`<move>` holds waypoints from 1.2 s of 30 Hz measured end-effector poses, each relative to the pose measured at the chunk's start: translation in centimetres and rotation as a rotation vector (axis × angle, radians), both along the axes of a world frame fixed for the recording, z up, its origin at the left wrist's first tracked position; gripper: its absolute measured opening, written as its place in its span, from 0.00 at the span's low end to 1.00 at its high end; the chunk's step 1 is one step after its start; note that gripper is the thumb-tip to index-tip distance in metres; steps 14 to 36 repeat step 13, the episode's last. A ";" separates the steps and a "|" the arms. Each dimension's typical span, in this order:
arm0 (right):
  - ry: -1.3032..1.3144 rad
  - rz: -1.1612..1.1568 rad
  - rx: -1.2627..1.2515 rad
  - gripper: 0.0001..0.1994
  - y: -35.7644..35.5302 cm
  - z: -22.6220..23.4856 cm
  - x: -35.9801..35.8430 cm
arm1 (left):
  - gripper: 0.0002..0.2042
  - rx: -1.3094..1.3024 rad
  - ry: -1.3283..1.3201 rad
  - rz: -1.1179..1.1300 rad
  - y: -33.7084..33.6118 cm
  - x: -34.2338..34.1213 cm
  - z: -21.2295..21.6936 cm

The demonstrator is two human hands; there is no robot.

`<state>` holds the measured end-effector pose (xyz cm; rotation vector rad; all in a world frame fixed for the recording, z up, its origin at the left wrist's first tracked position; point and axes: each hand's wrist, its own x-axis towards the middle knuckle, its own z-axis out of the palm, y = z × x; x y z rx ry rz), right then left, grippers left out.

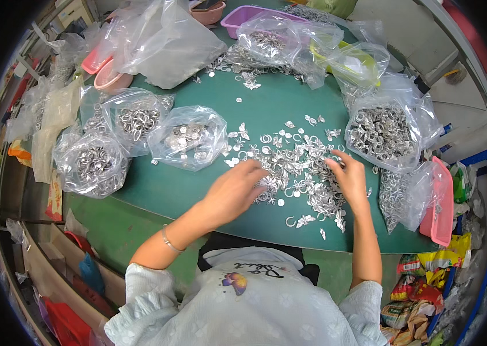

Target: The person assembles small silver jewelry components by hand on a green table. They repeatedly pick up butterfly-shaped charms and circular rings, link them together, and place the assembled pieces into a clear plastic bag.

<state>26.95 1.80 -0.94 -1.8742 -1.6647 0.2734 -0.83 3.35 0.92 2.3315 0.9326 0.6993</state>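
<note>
A loose heap of small silver-coloured metal pieces (pixel 295 167) is spread on the green tabletop (pixel 197 199). Rings, discs and butterfly- or leaf-like shapes show among them. At the heap's left side, my left hand (pixel 233 190) reaches in palm down, its fingers bent and the thumb apart from them, with no piece visible in it. My right hand (pixel 348 177) is at the heap's right side. Its thumb and forefinger are separated over the pieces, and the other fingers are partly hidden. A few single pieces lie scattered near the table's front edge.
Clear bags of metal pieces stand left (pixel 93 161), nearer the middle (pixel 189 138) and right (pixel 384 132). A pink tray (pixel 439 202) sits at the right edge. A purple basin (pixel 238 20) and a large plastic bag (pixel 168 49) are at the back. Open drawers (pixel 65 254) flank the left.
</note>
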 end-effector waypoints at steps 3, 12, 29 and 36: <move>-0.205 -0.013 -0.115 0.10 1.3 0.0 -1.2 | 0.15 0.080 -0.037 -0.012 0.8 2.0 -2.1; 1.015 -0.028 -0.147 0.10 -1.2 0.9 3.1 | 0.18 0.058 0.095 0.089 3.5 3.8 -3.8; 0.878 -0.077 -0.089 0.09 -0.9 1.4 3.7 | 0.19 0.056 0.165 0.040 3.9 4.0 -4.0; 0.878 -0.077 -0.089 0.09 -0.9 1.4 3.7 | 0.19 0.056 0.165 0.040 3.9 4.0 -4.0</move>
